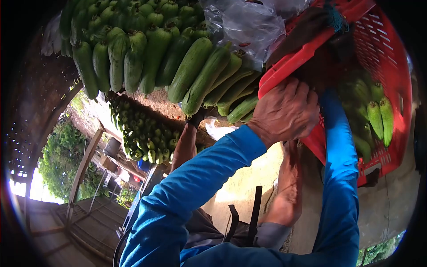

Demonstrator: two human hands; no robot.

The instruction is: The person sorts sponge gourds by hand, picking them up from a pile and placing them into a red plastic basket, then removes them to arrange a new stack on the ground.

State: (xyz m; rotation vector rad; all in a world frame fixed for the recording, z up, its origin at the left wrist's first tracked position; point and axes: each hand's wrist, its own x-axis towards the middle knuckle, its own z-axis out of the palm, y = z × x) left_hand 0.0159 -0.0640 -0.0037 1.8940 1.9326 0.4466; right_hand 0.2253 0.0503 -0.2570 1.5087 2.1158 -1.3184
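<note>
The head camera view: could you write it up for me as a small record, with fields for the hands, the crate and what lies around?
left hand: curled at the rim of the red crate
right hand: hidden; its blue sleeve reaches into the crate
in crate: long green vegetables
beside crate: clear plastic, large pile of similar vegetables
background: trees, wooden post

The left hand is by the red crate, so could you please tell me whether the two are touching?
Touching. The head view shows the left hand closed over the near edge of the red crate.
</note>
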